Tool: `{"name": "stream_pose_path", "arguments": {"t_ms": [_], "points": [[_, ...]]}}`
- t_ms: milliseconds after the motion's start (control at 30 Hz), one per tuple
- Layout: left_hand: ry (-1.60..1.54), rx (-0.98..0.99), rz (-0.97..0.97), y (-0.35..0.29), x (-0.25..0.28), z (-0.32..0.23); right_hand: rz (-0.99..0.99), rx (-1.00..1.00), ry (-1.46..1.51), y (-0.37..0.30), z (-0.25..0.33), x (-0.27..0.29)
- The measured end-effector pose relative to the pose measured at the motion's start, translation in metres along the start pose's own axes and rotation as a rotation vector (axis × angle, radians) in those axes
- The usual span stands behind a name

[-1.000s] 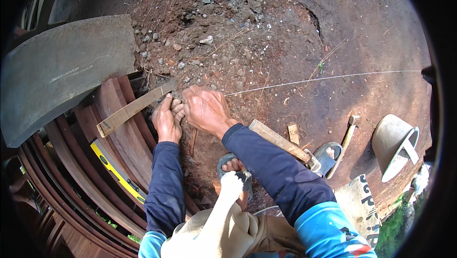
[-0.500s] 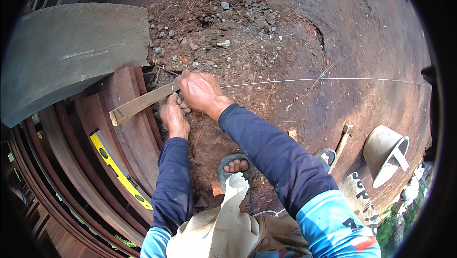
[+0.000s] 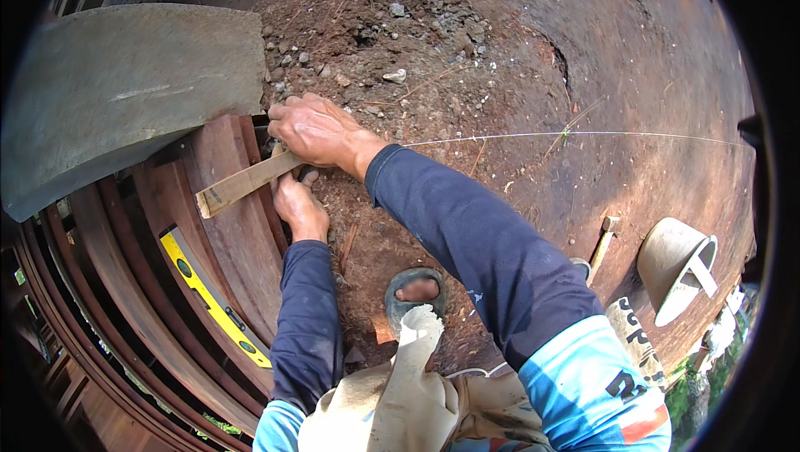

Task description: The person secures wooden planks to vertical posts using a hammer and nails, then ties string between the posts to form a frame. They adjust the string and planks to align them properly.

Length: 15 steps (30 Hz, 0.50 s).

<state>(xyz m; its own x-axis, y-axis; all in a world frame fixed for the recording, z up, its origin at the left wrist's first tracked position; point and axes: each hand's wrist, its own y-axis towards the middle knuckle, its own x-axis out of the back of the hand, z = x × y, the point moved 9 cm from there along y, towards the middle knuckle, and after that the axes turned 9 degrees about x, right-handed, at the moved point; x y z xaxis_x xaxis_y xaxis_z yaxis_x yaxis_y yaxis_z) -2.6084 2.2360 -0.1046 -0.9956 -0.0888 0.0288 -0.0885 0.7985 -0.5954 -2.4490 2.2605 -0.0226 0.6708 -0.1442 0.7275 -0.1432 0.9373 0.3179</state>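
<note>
A short wooden stake lies slantwise over the dark boards, its far end under my hands. My left hand is closed around that end, thumb along its lower side. Over and just beyond it my right hand is bent, its fingertips pinched together near the concrete's corner. What they pinch is hidden. A thin white string stretches in from the right and disappears beneath my right wrist; where it ends cannot be seen.
A grey concrete block stands at the upper left. On the reddish-brown boards rests a yellow spirit level. Stones dot the dirt ahead. To the right are a hammer and a pale bucket-like container. A sandalled foot is below.
My right hand has shifted left and slightly up, past the stake's far end, with its fingers now pinched. My left hand has moved slightly left and up, still at the stake.
</note>
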Motion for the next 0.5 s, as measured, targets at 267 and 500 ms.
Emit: {"name": "stream_pose_path", "arguments": {"t_ms": [267, 500], "points": [[-0.238, 0.068, 0.098, 0.011, 0.004, 0.011, 0.002, -0.095, 0.098, -0.006, -0.018, -0.009], [-0.205, 0.122, -0.007, -0.017, 0.019, 0.019, -0.383, -0.352, 0.540, -0.048, -0.009, 0.015]]}}
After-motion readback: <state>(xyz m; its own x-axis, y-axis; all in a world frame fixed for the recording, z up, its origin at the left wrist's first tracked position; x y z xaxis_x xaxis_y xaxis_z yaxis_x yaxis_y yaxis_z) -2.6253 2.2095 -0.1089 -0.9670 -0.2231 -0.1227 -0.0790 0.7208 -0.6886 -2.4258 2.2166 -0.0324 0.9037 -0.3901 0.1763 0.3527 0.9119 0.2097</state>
